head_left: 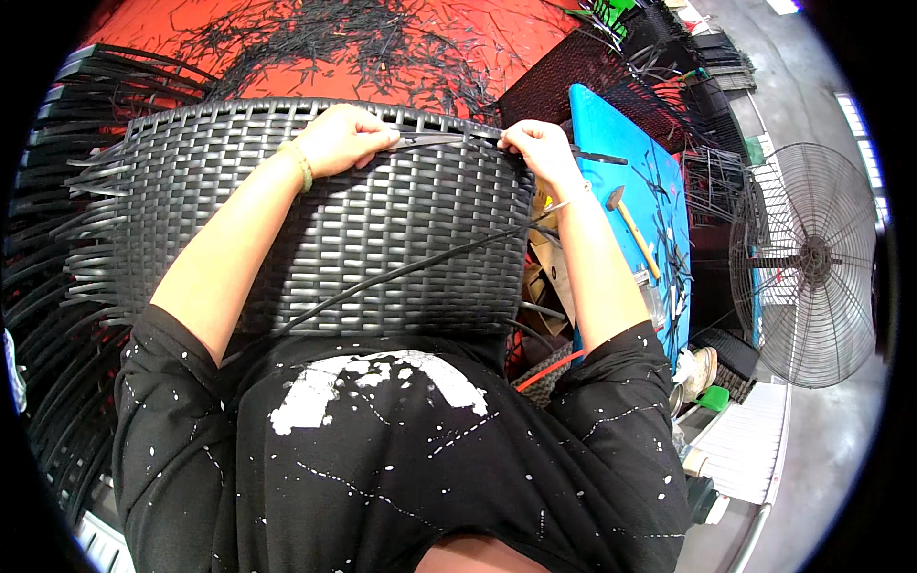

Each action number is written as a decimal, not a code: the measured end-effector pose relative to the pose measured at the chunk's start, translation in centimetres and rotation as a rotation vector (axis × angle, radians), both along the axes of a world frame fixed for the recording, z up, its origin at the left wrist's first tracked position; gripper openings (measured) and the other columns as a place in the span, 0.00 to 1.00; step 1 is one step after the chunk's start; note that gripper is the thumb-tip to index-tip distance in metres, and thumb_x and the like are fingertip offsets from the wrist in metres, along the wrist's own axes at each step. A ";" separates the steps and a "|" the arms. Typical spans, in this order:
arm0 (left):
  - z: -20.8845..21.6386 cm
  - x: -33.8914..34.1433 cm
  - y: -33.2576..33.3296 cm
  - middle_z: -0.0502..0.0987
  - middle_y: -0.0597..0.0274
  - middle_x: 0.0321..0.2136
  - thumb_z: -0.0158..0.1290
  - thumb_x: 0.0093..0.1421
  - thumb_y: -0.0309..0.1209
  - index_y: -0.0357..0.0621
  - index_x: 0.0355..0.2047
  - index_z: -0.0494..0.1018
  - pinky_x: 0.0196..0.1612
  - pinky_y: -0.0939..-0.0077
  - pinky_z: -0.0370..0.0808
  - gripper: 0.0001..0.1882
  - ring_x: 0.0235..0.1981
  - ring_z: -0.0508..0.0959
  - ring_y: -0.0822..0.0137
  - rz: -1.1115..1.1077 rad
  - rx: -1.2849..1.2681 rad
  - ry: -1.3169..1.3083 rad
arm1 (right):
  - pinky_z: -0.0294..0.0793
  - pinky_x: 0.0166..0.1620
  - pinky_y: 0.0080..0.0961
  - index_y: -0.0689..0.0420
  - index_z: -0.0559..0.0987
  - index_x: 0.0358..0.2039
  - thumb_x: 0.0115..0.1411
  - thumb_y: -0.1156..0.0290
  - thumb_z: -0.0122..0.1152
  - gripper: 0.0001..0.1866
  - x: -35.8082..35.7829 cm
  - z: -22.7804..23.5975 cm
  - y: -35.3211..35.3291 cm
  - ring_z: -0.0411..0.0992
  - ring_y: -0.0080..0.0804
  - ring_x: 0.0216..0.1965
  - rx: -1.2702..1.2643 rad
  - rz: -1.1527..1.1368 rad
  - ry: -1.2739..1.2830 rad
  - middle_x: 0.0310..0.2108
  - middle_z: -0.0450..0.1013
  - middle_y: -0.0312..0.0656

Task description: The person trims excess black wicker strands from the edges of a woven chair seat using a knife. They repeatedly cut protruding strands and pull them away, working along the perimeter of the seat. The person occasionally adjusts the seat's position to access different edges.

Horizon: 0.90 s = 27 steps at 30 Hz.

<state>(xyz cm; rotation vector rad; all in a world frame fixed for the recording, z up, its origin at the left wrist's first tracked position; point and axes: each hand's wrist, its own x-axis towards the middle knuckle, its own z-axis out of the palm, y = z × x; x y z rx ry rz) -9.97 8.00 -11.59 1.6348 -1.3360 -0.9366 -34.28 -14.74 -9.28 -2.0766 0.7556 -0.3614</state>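
Observation:
A curved panel of black woven plastic wicker (382, 220) lies in front of me, against my body. Along its far edge runs a flat dark plastic strip (435, 139). My left hand (339, 141), closed in a pinch, holds this strip near the middle of that edge. At the far right corner my right hand (537, 151) also has fingers and thumb pinched on the strip. The fingertips of both hands are partly hidden. A long loose black strand (411, 265) slants across the panel's front.
Bundles of loose black strips (72, 239) fan out on the left. Dark offcuts (334, 48) litter a red surface (287, 81) beyond. On the right stands a blue table (611, 124) with a hammer (634, 232). A large wire-caged fan (812, 258) is farther right.

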 end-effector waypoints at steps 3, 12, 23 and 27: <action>-0.2 -0.1 -0.1 0.69 0.73 0.13 0.55 0.66 0.38 0.40 0.27 0.80 0.22 0.82 0.60 0.15 0.16 0.64 0.82 0.007 -0.015 0.028 | 0.74 0.36 0.20 0.60 0.85 0.27 0.55 0.68 0.63 0.09 0.0 -0.5 0.0 0.76 0.22 0.28 0.043 0.040 -0.094 0.24 0.80 0.39; 0.4 -0.4 0.3 0.69 0.74 0.13 0.55 0.66 0.38 0.40 0.27 0.80 0.21 0.82 0.60 0.15 0.16 0.64 0.82 0.041 -0.023 0.032 | 0.77 0.39 0.36 0.56 0.83 0.28 0.55 0.54 0.64 0.16 3.4 1.4 4.0 0.78 0.46 0.33 -0.618 0.009 0.153 0.27 0.79 0.46; 3.1 1.1 4.1 0.68 0.77 0.15 0.58 0.64 0.42 0.45 0.33 0.80 0.18 0.85 0.57 0.13 0.15 0.63 0.84 0.215 0.157 0.059 | 0.70 0.56 0.35 0.61 0.72 0.53 0.56 0.51 0.68 0.32 -2.4 1.7 4.6 0.71 0.44 0.52 -0.579 -0.020 -0.213 0.49 0.72 0.52; 4.4 0.6 5.0 0.64 0.79 0.15 0.65 0.57 0.43 0.46 0.30 0.75 0.15 0.88 0.51 0.15 0.12 0.58 0.86 0.585 -0.029 0.373 | 0.70 0.55 0.33 0.59 0.75 0.50 0.56 0.58 0.70 0.27 -5.4 2.1 6.3 0.72 0.42 0.51 -0.472 -0.194 -0.387 0.47 0.74 0.47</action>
